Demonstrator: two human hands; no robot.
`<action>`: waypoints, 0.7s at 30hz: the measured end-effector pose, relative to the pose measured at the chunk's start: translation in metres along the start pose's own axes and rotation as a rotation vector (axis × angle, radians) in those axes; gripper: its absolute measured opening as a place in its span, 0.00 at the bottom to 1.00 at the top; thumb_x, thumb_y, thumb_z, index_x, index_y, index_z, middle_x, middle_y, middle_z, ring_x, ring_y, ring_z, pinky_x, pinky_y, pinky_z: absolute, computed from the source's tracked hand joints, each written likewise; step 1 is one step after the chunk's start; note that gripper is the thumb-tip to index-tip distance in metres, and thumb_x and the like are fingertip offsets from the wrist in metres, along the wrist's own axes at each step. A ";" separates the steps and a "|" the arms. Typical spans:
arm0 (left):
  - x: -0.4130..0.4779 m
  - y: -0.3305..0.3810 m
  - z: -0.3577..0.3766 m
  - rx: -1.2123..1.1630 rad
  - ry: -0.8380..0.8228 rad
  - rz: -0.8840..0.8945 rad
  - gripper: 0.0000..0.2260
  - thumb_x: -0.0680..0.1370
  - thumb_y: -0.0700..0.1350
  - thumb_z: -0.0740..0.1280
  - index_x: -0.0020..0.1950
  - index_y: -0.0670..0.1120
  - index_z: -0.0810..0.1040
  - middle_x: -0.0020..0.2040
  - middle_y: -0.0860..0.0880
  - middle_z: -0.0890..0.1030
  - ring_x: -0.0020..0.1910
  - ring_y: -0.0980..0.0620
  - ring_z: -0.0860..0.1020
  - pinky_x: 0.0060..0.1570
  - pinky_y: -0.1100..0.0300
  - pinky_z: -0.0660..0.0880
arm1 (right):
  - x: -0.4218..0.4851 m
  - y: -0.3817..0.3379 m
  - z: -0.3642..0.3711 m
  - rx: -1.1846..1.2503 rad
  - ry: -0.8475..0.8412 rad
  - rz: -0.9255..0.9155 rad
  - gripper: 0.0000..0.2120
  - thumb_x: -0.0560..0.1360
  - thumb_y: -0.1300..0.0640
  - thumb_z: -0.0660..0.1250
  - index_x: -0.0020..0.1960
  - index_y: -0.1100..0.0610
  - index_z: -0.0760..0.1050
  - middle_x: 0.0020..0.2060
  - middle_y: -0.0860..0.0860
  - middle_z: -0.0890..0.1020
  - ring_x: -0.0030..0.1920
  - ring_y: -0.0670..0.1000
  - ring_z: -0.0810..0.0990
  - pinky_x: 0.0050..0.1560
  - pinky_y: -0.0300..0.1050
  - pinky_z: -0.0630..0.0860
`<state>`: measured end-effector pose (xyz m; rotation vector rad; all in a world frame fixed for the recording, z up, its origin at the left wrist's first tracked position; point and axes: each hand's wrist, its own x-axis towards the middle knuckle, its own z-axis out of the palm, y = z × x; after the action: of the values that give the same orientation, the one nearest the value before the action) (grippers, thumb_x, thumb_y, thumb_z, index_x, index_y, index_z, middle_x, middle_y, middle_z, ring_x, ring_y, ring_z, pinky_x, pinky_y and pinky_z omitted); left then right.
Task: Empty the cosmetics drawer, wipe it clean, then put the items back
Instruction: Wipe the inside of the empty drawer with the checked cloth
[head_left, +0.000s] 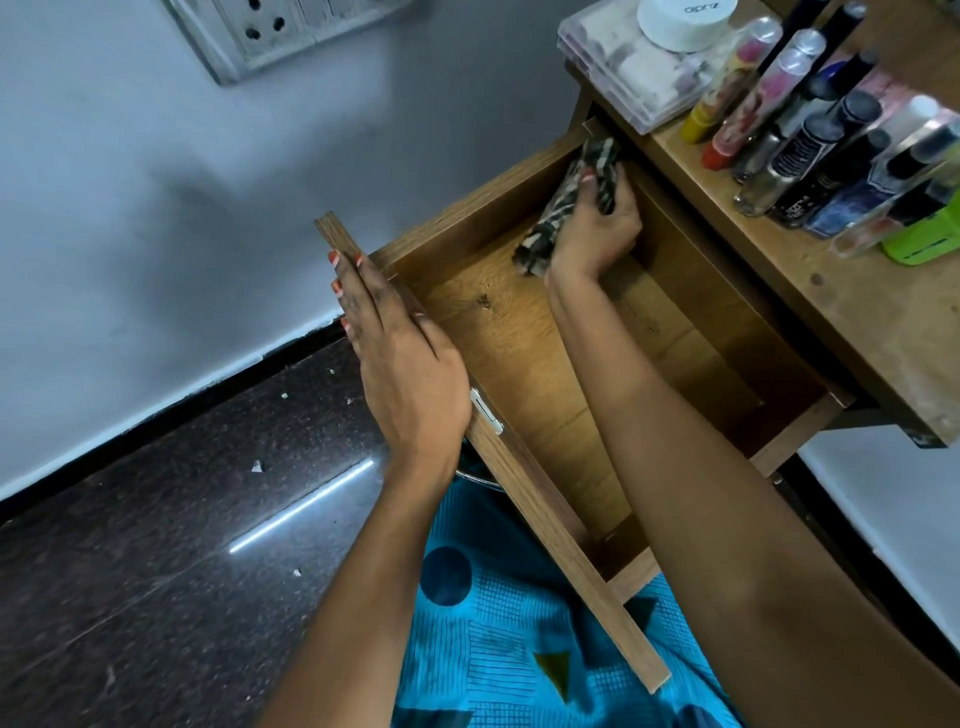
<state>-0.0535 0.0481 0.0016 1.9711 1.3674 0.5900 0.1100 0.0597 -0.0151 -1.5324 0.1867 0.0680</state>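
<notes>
Polished dark stone floor (156, 571) beneath an open wood-grain drawer (519, 353). Left hand (400, 364), fingers straight, presses flat on its front panel; right hand (597, 223) grips a crumpled striped cloth (550, 228) at the far inside corner.

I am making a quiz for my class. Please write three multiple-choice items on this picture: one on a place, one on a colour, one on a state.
1. Where is the cloth? A) on the floor B) in the drawer's far corner C) on the table
2. What colour are the left grip's nails? A) blue B) black C) orange-red
3. What does the right grip do? A) lies flat B) holds the cloth C) holds a bottle
Answers: 1B, it lies deep inside the drawer; 2C, the tips show orange-red; 3B, it is curled round the cloth.
</notes>
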 end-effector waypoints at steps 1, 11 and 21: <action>0.000 0.000 0.000 -0.001 -0.002 -0.001 0.26 0.80 0.39 0.51 0.75 0.44 0.45 0.77 0.48 0.43 0.75 0.51 0.44 0.74 0.50 0.54 | -0.003 0.001 0.005 -0.013 -0.028 0.007 0.18 0.75 0.67 0.64 0.65 0.66 0.70 0.63 0.60 0.75 0.64 0.55 0.73 0.66 0.43 0.67; 0.000 0.000 0.000 -0.014 0.001 -0.001 0.26 0.80 0.39 0.51 0.75 0.44 0.45 0.77 0.48 0.43 0.75 0.51 0.44 0.74 0.50 0.54 | -0.017 0.024 0.001 -0.073 -0.202 0.027 0.15 0.70 0.75 0.65 0.56 0.71 0.74 0.57 0.64 0.76 0.57 0.57 0.76 0.57 0.41 0.75; 0.000 0.000 0.000 0.025 0.015 -0.001 0.25 0.80 0.40 0.50 0.75 0.44 0.45 0.77 0.47 0.44 0.75 0.51 0.44 0.75 0.55 0.47 | -0.055 0.047 -0.005 -0.321 -0.528 -0.310 0.09 0.63 0.74 0.69 0.42 0.68 0.76 0.38 0.37 0.70 0.50 0.56 0.76 0.60 0.55 0.72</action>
<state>-0.0537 0.0483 0.0014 1.9895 1.3909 0.5907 0.0476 0.0610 -0.0527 -1.7889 -0.5024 0.2612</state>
